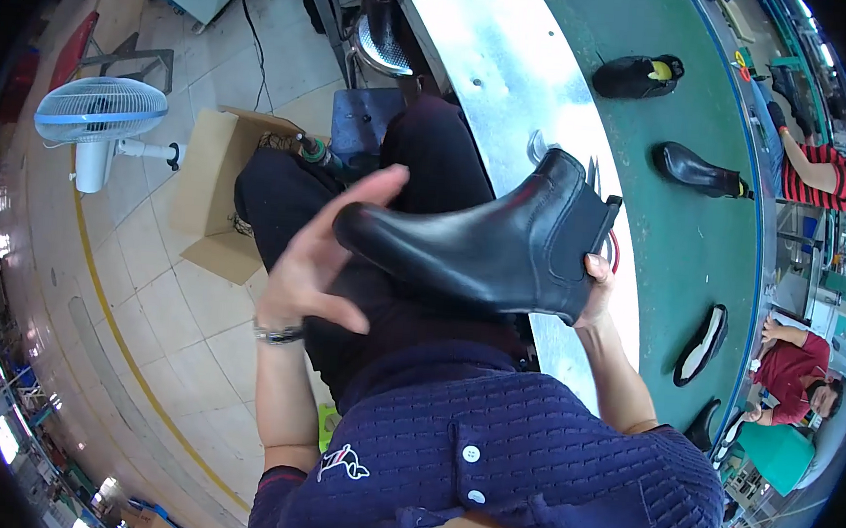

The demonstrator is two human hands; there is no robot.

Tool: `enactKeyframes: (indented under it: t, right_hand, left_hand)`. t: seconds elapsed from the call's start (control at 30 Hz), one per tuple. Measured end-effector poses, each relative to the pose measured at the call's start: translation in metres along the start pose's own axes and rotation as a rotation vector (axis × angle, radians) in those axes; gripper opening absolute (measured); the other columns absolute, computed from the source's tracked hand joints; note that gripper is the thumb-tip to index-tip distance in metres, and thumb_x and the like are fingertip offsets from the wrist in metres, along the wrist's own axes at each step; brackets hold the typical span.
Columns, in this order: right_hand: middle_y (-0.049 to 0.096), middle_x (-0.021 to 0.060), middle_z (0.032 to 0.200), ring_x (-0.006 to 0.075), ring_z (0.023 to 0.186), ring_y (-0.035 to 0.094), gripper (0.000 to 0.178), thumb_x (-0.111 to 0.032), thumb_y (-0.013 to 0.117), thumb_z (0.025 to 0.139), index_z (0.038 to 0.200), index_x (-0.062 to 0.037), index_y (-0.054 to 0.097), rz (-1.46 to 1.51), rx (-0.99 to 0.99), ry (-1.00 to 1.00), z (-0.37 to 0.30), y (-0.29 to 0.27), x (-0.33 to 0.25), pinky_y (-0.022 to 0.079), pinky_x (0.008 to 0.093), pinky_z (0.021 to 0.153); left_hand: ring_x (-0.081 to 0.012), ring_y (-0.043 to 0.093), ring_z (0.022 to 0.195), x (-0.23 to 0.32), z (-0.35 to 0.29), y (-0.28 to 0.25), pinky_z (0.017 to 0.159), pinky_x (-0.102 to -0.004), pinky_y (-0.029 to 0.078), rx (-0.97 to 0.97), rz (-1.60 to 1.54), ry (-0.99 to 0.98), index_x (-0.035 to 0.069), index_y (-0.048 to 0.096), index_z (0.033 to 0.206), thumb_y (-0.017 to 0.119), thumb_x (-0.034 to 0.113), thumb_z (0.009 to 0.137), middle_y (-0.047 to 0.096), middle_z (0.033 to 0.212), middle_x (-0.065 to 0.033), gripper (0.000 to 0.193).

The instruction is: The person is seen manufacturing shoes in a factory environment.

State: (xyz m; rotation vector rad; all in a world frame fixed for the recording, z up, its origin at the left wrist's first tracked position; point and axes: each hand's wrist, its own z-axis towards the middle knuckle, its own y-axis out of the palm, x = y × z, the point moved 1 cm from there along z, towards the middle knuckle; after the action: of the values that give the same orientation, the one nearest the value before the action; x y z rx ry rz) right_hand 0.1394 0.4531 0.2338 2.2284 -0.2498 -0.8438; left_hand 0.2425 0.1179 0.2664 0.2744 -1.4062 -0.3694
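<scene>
Though glary, perhaps metal bench, boot, tiles

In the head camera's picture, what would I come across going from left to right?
Electric fan → open cardboard box → left hand → held black boot → black shoe with its pale sole showing → person in a striped shirt.
</scene>
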Motion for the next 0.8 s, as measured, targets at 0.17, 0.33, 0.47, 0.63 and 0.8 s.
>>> enactKeyframes:
  t: [0.17,0.33,0.47,0.63,0.8]
  right_hand:
    - [0.057,0.0182,0.130,0.0328,0.116,0.058,0.067,-0.030,0.068,0.079,0.136,-0.0026,0.046,0.257,-0.171,0.007,0.018,0.006,0.023,0.046,0.0467,0.102]
    - [0.056,0.0117,0.134,0.0256,0.122,0.053,0.071,-0.057,0.054,0.092,0.141,-0.0060,0.044,-0.464,0.018,0.237,0.020,0.023,-0.001,0.042,0.0449,0.102]
    - [0.035,0.0222,0.149,0.0280,0.134,0.039,0.092,-0.063,0.051,0.091,0.151,-0.0001,0.020,-0.326,-0.232,0.155,0.015,0.021,-0.025,0.032,0.0476,0.109]
    - [0.056,0.0095,0.120,0.0153,0.106,0.055,0.061,-0.037,0.066,0.088,0.133,-0.0003,0.045,-0.311,0.117,-0.192,0.012,0.044,-0.043,0.047,0.0315,0.089]
    - [0.068,0.0211,0.103,0.0274,0.084,0.069,0.066,-0.052,0.056,0.083,0.120,0.0033,0.057,0.204,0.254,-0.357,0.004,-0.019,-0.054,0.057,0.0343,0.080]
  left_hand:
    - [-0.0340,0.049,0.128,0.009,0.049,0.054,0.110,-0.0455,0.035,-0.214,0.084,0.145,-0.006,0.053,0.126,0.090,0.019,0.062,0.057,0.130,-0.0233,0.078]
    - [-0.0344,0.061,0.112,0.053,0.086,0.116,0.101,-0.0431,0.046,-0.306,0.621,0.246,-0.002,0.061,0.113,0.086,0.012,0.061,0.065,0.112,-0.0171,0.060]
    - [-0.0300,0.058,0.110,0.044,0.100,0.163,0.106,-0.0468,0.041,-0.808,1.243,0.445,-0.001,0.061,0.104,0.067,0.010,0.068,0.062,0.104,-0.0143,0.038]
    - [-0.0282,0.056,0.110,-0.013,0.107,0.181,0.106,-0.0444,0.038,-0.996,1.610,0.760,0.000,0.060,0.105,0.055,0.015,0.082,0.061,0.100,-0.0153,0.028]
    - [-0.0314,0.047,0.129,-0.014,0.125,0.201,0.108,-0.0465,0.035,-0.767,1.177,0.619,0.016,0.049,0.141,0.060,0.018,0.085,0.050,0.140,-0.0130,0.057]
